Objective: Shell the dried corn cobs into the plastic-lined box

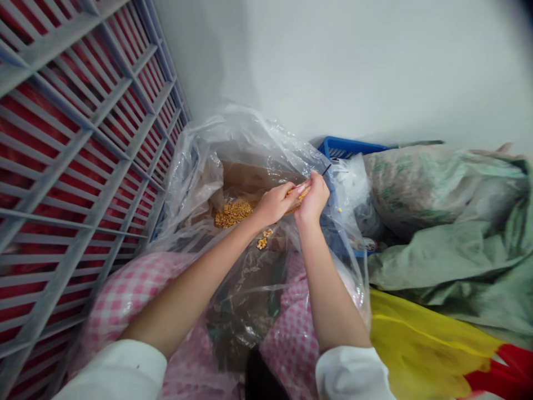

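An ear of dried yellow corn (303, 196) is held between my two hands over a clear plastic sheet. My right hand (315, 199) is closed around it. My left hand (275, 203) is pressed against the cob from the left, its fingers closed on it and meeting the right hand. A thin dark rod (327, 170) sticks out past my right fingers; whether it is stuck in the cob or gripped is hidden. Loose corn kernels (234, 214) are heaped below and left of my hands. A smaller bunch of kernels (264, 239) lies on the plastic under my left wrist.
The clear plastic sheet (250, 119) drapes over brown cardboard (245, 173) and my pink checked legs (141, 278). A tall slatted crate (89, 125) stands left. At right are a blue basket (350, 145), a stuffed sack (441, 180), green cloth (453, 261) and a yellow bag (416, 339).
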A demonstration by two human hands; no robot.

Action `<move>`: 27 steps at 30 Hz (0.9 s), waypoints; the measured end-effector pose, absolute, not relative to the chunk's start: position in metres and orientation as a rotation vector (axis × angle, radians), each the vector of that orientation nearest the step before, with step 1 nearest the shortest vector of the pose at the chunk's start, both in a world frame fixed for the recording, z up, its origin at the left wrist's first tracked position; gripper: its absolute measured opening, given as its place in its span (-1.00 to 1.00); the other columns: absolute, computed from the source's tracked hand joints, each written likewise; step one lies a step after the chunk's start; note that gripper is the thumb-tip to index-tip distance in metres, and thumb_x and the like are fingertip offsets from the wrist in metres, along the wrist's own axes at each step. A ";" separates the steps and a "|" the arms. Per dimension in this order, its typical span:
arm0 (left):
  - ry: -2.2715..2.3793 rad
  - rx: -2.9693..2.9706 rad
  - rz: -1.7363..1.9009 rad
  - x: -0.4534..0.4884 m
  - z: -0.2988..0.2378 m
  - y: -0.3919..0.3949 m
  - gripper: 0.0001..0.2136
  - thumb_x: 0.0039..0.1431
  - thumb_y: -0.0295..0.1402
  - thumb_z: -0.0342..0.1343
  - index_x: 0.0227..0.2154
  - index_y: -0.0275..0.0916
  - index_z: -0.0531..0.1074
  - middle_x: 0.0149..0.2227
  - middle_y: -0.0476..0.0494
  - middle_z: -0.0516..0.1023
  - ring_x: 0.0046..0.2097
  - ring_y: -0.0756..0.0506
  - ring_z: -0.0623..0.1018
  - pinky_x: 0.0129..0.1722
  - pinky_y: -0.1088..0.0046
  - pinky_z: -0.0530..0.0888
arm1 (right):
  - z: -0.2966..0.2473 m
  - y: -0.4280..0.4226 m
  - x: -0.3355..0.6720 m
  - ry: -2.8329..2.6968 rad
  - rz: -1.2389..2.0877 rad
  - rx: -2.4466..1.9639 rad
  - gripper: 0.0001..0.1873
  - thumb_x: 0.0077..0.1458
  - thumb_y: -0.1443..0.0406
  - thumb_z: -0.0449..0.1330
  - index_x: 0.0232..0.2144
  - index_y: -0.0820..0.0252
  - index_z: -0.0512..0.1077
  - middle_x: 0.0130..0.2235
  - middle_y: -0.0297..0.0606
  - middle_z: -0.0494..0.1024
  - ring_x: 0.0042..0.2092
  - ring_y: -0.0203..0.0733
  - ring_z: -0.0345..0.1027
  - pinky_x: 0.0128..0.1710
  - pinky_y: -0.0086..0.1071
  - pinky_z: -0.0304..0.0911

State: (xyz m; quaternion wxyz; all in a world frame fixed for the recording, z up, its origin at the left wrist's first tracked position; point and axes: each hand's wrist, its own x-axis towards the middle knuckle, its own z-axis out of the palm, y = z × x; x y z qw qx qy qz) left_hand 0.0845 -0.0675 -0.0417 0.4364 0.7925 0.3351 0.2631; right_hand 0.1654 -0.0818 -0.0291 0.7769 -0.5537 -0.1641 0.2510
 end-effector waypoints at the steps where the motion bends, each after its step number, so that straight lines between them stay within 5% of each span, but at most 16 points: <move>1: 0.776 1.935 0.648 0.084 -0.042 -0.067 -0.63 0.17 -0.12 -0.27 -0.35 -0.28 0.33 -0.30 -0.13 0.45 -0.24 -0.03 0.40 -0.24 0.46 0.30 | -0.029 -0.082 0.167 -0.355 0.553 -1.206 -0.68 -0.04 0.26 0.04 -0.75 0.14 0.10 -0.74 -0.52 0.14 -0.66 -0.39 0.06 -0.59 -0.45 0.07; 8: 0.456 1.692 0.376 0.065 -0.028 -0.047 -0.62 0.08 -0.21 -0.05 -0.05 -0.25 0.29 0.01 -0.14 0.36 0.01 -0.05 0.35 -0.04 0.48 0.26 | -0.025 -0.086 0.174 -0.400 0.598 -1.159 -0.65 -0.03 0.26 0.02 -0.78 0.14 0.10 -0.76 -0.50 0.14 -0.66 -0.38 0.07 -0.58 -0.44 0.08; 13: 0.601 1.598 0.271 0.059 -0.024 -0.039 -0.53 0.11 -0.04 -0.21 -0.20 -0.26 0.44 -0.14 -0.17 0.48 -0.10 -0.10 0.43 -0.16 0.44 0.34 | -0.022 -0.086 0.171 -0.510 0.656 -1.036 -0.63 -0.02 0.25 0.02 -0.78 0.15 0.09 -0.73 -0.49 0.16 -0.64 -0.40 0.08 -0.54 -0.44 0.10; 21: 0.608 1.476 0.358 0.067 -0.024 -0.051 -0.54 0.09 -0.06 -0.13 -0.12 -0.29 0.39 -0.07 -0.17 0.45 -0.10 -0.09 0.43 -0.14 0.47 0.32 | -0.021 -0.084 0.180 -0.501 0.724 -1.021 -0.62 -0.02 0.24 0.00 -0.78 0.16 0.04 -0.73 -0.49 0.10 -0.63 -0.42 0.06 -0.54 -0.45 0.08; 27: 0.726 1.312 0.241 0.065 -0.027 -0.046 -0.26 0.01 0.16 -0.47 -0.38 -0.32 0.48 -0.40 -0.24 0.53 -0.37 -0.13 0.49 -0.36 0.37 0.37 | -0.010 -0.087 0.175 -0.502 0.796 -0.971 -0.60 -0.03 0.23 0.00 -0.80 0.16 -0.01 -0.75 -0.50 0.04 -0.65 -0.43 0.02 -0.56 -0.47 0.05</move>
